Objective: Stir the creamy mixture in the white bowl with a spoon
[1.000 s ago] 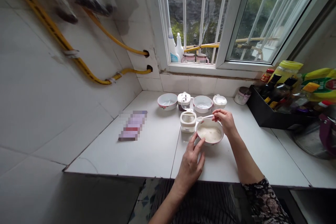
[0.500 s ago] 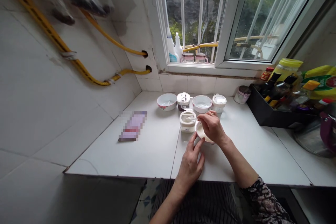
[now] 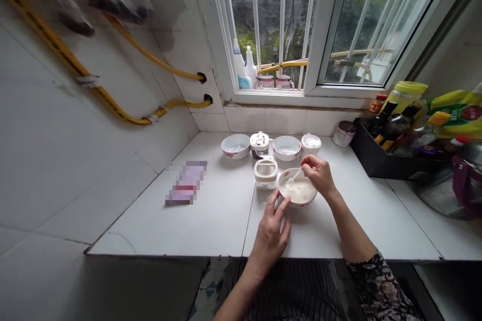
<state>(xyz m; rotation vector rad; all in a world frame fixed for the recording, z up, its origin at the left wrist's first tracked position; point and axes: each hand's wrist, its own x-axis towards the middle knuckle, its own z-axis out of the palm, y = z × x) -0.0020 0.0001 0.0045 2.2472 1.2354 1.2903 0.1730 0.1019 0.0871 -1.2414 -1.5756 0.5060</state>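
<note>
1. Left hand (image 3: 271,234): fingers spread, tips against the bowl's (image 3: 298,203) near-left rim.
2. Right hand (image 3: 319,176): pinching one spoon (image 3: 295,176), tip within the bowl.
3. Looks like tipping or stirring; the next move calls for a steady bowl.
4. Left of the bowl, one jar (image 3: 265,177).
5. Behind it, two rear bowls (image 3: 235,151) and two rear jars (image 3: 311,145).
6. Right of it, one box (image 3: 384,161).

The nearest bowl (image 3: 303,204) looks smooth and glossy, the spoon (image 3: 289,183) plastic, the countertop (image 3: 211,210) smooth.
</note>
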